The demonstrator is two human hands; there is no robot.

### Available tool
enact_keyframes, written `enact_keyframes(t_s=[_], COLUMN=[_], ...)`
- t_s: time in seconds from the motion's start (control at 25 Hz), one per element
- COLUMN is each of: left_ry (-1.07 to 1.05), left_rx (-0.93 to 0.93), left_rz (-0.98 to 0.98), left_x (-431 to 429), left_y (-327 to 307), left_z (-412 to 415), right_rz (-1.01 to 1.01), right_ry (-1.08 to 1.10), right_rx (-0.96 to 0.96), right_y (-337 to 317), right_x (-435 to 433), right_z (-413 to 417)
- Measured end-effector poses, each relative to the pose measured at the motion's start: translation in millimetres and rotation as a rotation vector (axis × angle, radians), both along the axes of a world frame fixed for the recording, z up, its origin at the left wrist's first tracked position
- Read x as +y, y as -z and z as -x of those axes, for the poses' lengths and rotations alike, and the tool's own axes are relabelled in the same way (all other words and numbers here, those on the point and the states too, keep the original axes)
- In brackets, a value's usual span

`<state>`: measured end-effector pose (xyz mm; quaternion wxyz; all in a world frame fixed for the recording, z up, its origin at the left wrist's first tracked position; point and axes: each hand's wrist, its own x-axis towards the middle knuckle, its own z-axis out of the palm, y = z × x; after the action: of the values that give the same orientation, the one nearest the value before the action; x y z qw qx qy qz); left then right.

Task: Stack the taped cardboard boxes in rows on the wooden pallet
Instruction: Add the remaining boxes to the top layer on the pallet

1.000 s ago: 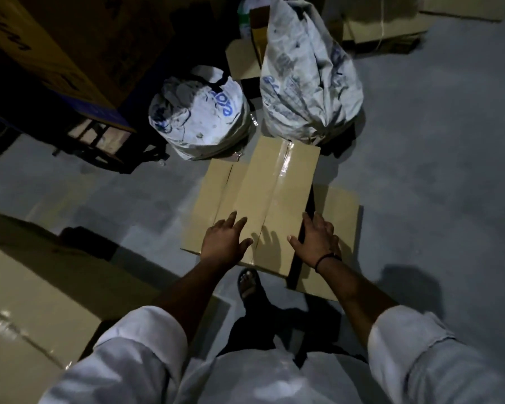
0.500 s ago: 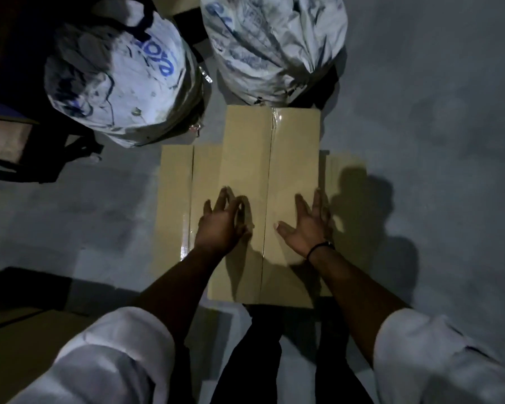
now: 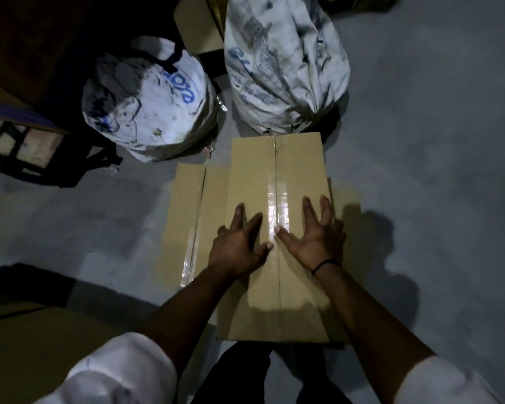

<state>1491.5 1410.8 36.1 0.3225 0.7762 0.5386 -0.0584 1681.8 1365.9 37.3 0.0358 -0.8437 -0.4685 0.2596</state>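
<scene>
Over the last second you have been leaning in over the taped box (image 3: 274,164), so it is now lying square in front of you instead of slanting away. Your hands have been sliding up from its near edge toward the middle of the lid.

Your left hand (image 3: 239,243) and right hand (image 3: 315,237) are lying flat on the top, one on each side of the glossy tape (image 3: 277,199) running along the centre seam. The thumbs are pointing inward and almost meeting over it. The fingers are straight and spread, so neither hand is gripping anything; both are only pressing on the cardboard. I am reading this as you smoothing the seal down, which suggests the box is closed and ready, though no lift is under way.

The box is sitting on lower cardboard (image 3: 187,214) spread over the grey floor (image 3: 420,170), with two white sacks (image 3: 149,106) just beyond its far end. It is not yet on the pallet. A dark slatted frame (image 3: 27,147) at far left may be the pallet, but the light is too dim to tell. Both forearms are reaching forward and angling slightly inward.
</scene>
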Motion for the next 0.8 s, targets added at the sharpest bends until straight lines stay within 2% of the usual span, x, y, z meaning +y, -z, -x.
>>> enact_keyframes(t_s=[0.12, 0.36, 0.52, 0.8], left_ry=[-0.176, -0.569, -0.725, -1.010], left_rx=[0.022, -0.002, 0.038, 0.118], left_rz=[-0.061, -0.220, -0.348, -0.496], left_x=[-34.4, -129.8, -189.2, -307.8], left_y=[-69.5, -188.3, -242.6, -322.4], left_z=[-4.3, 13.3, 48.6, 135.9], right_rz=[-0.094, -0.236, -0.371, -0.489], right_ry=[-0.041, -0.308, -0.486, -0.742], right_rx=[-0.010, -0.004, -0.001, 0.140], right_y=[-70.5, -176.7, -229.2, -297.1], right_x=[-15.4, -64.1, -93.7, -168.8], right_z=[2.2, 31.8, 73.9, 184.8])
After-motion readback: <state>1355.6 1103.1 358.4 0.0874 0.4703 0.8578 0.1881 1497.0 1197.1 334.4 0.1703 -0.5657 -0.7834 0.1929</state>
